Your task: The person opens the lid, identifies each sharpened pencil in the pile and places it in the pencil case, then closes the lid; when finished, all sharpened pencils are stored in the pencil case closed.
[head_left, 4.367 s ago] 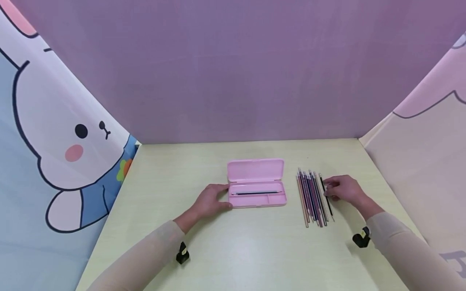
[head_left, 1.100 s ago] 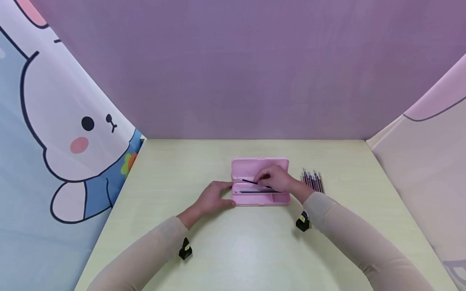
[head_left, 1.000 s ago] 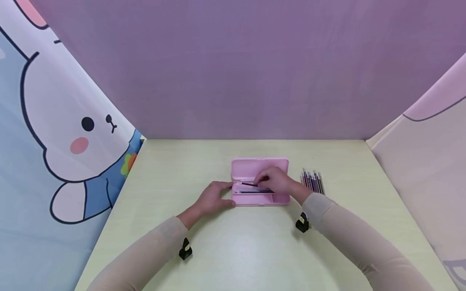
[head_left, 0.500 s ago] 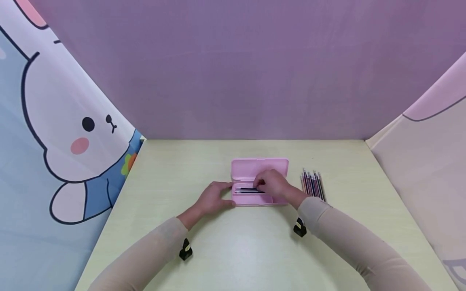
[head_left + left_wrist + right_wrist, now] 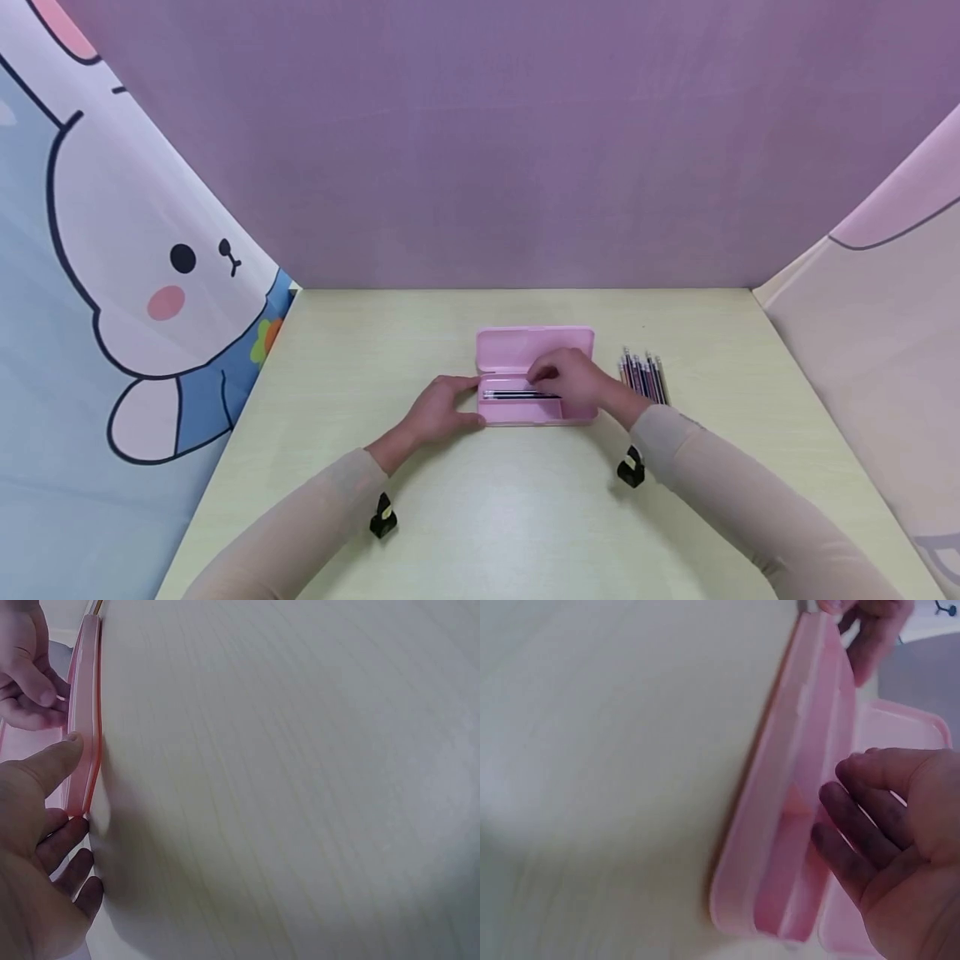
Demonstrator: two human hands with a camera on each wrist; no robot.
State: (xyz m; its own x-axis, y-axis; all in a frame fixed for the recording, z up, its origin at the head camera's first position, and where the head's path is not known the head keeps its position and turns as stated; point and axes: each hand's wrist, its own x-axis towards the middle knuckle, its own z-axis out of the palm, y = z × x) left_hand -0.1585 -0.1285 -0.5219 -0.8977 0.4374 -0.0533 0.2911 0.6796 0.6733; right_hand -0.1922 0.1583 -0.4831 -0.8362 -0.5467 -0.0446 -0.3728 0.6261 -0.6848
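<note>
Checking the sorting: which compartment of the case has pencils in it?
The long back compartment, beside the lid. Pencils lie there, while both front compartments show none.

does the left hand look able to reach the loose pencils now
Probably not directly: the left hand holds the pink pencil case, which, with the right hand, lies between it and the loose pencils.

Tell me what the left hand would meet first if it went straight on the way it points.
The case, at its left end. The left hand seems to touch it there, so there looks to be no free way ahead.
</note>
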